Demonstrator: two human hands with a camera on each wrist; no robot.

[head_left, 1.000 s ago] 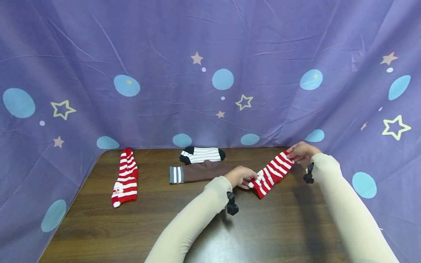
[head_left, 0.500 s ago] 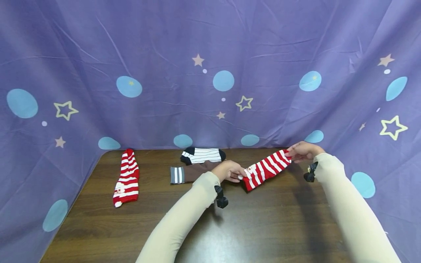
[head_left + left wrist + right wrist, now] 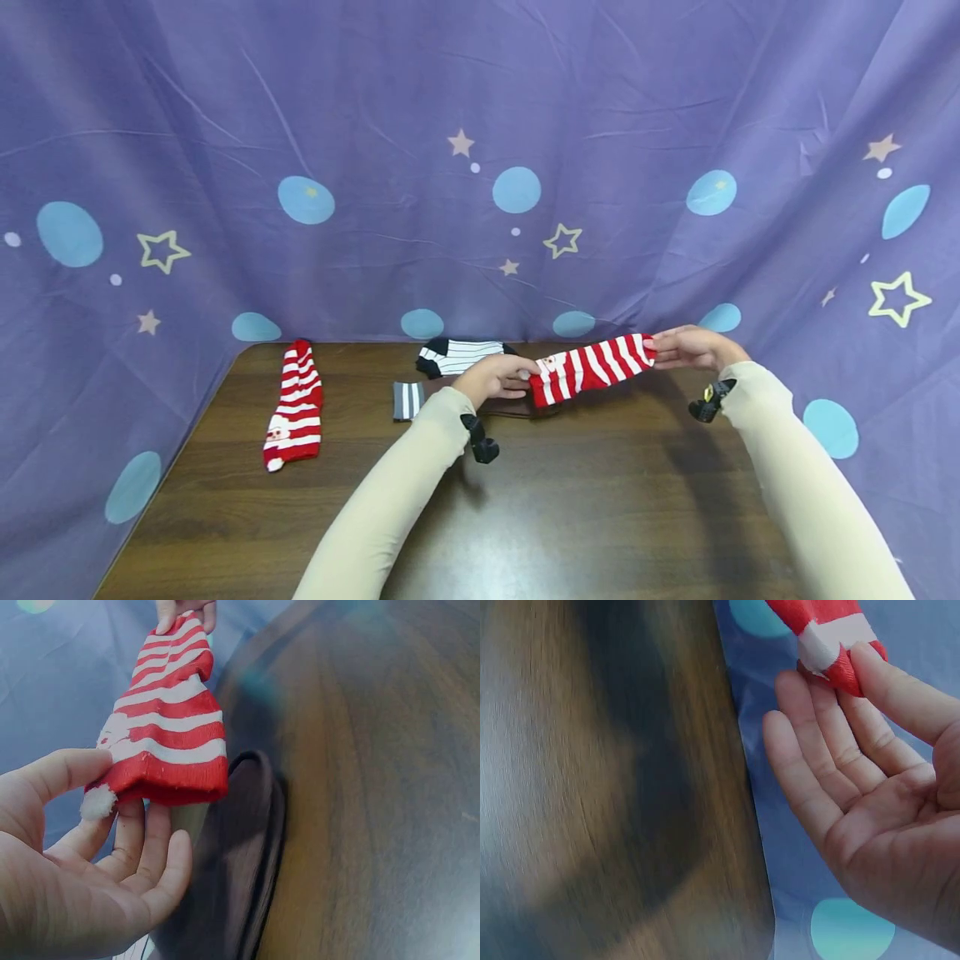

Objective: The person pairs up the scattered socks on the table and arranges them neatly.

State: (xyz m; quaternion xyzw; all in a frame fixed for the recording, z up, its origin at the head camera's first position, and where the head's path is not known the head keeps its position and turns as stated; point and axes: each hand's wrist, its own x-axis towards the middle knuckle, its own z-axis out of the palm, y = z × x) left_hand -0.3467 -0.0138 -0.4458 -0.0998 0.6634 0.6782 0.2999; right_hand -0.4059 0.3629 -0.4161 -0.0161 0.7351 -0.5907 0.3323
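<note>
A red-and-white striped sock (image 3: pixel 592 369) is stretched between both hands over the back of the table. My left hand (image 3: pixel 497 380) pinches its cuff between thumb and fingers, beside a white pompom (image 3: pixel 98 802). At the other end, the red toe is pinched by my right hand (image 3: pixel 693 348). Below the held sock lies a brown sock (image 3: pixel 513 407) with a grey-and-white striped cuff, partly covered by the left hand. Behind that is a white sock (image 3: pixel 468 354) with thin dark lines and black heel and toe, also partly hidden.
A matching striped sock (image 3: pixel 297 408) with a face and pompom lies flat at the left of the wooden table (image 3: pixel 525 500). A purple curtain (image 3: pixel 420 167) with stars and dots hangs along the table's back and sides.
The left hand has moved left and back with the sock's cuff, swinging the sock from a diagonal to nearly level, its cuff end now over the brown sock. The right hand keeps its pinch.
</note>
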